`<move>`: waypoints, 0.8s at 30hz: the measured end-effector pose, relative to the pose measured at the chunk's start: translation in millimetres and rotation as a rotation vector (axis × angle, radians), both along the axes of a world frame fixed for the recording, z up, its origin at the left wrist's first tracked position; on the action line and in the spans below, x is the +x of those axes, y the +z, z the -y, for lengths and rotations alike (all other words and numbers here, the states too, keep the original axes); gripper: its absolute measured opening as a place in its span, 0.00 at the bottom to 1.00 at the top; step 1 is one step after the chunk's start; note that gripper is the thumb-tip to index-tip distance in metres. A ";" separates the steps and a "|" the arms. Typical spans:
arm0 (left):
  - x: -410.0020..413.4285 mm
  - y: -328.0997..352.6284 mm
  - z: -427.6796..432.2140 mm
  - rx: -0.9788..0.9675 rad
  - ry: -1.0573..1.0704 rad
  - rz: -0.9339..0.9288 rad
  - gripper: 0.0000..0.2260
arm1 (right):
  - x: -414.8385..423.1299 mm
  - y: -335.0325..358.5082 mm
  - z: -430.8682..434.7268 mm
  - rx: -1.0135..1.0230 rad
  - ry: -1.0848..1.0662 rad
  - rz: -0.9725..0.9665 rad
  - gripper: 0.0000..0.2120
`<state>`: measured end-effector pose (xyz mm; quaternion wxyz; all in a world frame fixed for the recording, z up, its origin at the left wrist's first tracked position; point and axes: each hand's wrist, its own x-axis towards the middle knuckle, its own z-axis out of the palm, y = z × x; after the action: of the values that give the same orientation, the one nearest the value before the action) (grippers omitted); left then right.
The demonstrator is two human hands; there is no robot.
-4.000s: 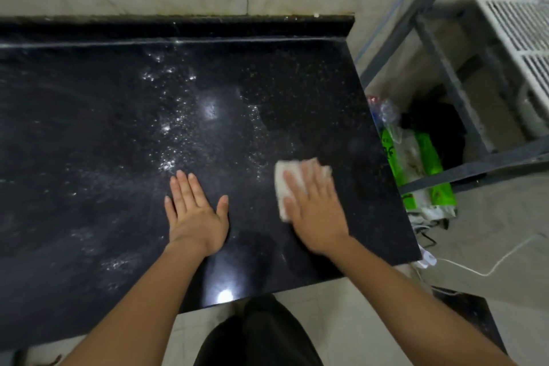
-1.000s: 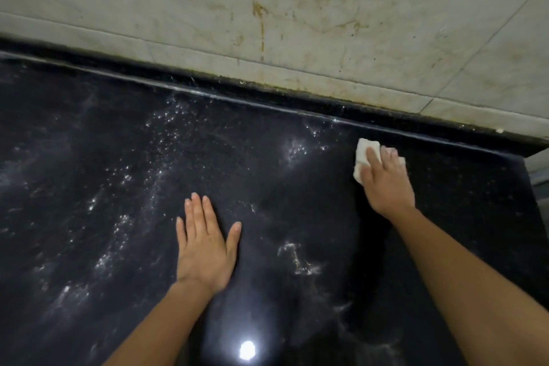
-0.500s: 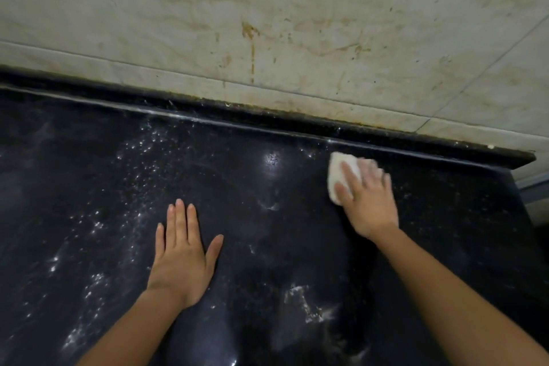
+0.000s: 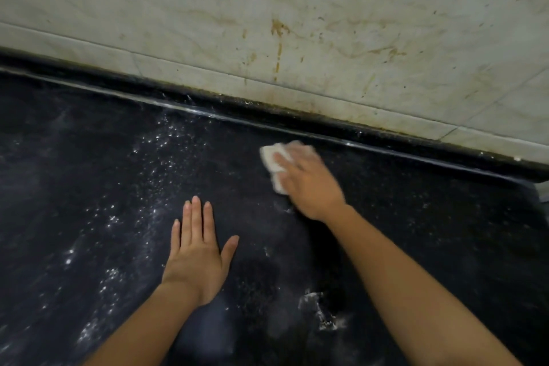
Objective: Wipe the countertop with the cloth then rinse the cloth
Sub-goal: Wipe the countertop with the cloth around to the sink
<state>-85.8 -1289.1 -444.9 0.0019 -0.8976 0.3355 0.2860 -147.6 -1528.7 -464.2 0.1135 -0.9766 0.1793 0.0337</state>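
The right hand (image 4: 312, 184) presses flat on a small folded white cloth (image 4: 273, 157), fingers spread over it and holding it down against the far part of the glossy black speckled stone tabletop (image 4: 445, 232), just short of the raised back edge; the hand is blurred, so it seems to be mid-stroke. The left hand (image 4: 196, 255) lies open and empty, palm down, nearer and to the left, apparently bracing. Around the cloth and to its right the surface looks mostly dark and clear, while a band of white specks (image 4: 154, 163) runs from far to near on the left, and a smeared white patch (image 4: 320, 312) sits near the right forearm. Behind rises a stained pale marble wall (image 4: 297, 24). By my judgement the wiping is partway done: the left side and the near patch remain, and rinsing has not begun, with no sink in view.
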 end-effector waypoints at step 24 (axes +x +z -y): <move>1.5 2.3 0.9 0.035 -0.015 -0.019 0.34 | -100.7 13.0 62.3 0.009 -0.673 0.001 0.24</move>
<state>-84.4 -1290.1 -442.5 0.0164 -0.8921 0.3372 0.3003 -248.3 -1591.0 -451.3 0.1227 -0.8621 0.4916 -0.0053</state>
